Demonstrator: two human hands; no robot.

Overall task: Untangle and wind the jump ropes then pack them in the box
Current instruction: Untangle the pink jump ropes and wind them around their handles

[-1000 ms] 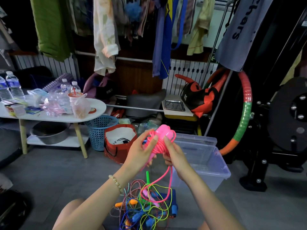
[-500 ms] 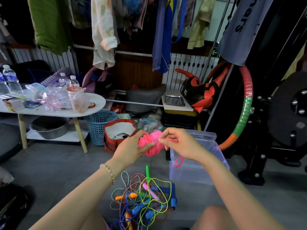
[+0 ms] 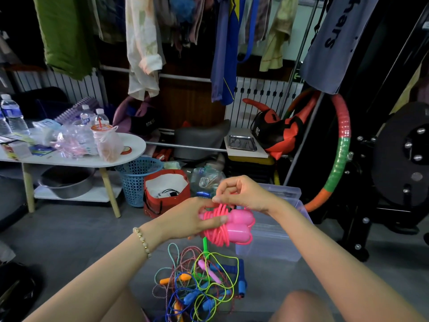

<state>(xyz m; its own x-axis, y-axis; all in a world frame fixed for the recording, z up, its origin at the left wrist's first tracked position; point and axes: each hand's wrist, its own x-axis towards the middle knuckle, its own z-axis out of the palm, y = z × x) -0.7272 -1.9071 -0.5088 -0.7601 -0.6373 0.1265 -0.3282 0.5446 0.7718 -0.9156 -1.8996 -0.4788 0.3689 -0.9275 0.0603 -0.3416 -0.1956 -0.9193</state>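
Along the back, hung clothes [image 3: 144, 43]. At left, a cluttered white table [image 3: 130, 156]; at right, a leaning hoop [image 3: 341, 145]. On the floor, a clear box [image 3: 274, 247], its near-left corner hidden behind the hands, then a red bag [image 3: 162, 201] and a blue basket [image 3: 137, 180]. Below, a tangle [image 3: 199, 282] of coloured ropes. Above it, a wound pink rope [image 3: 234, 225], gripped by the left hand [image 3: 188, 219], thumb across the coils. Right hand [image 3: 246, 194] curled, pinching cord at the top.

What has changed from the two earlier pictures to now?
The long tail of the pink jump rope, which hung down toward the tangled pile, is now wound onto the bundle. The right hand moved on top and pinches the cord. The left hand kept gripping the bundle; pile and box stayed put.
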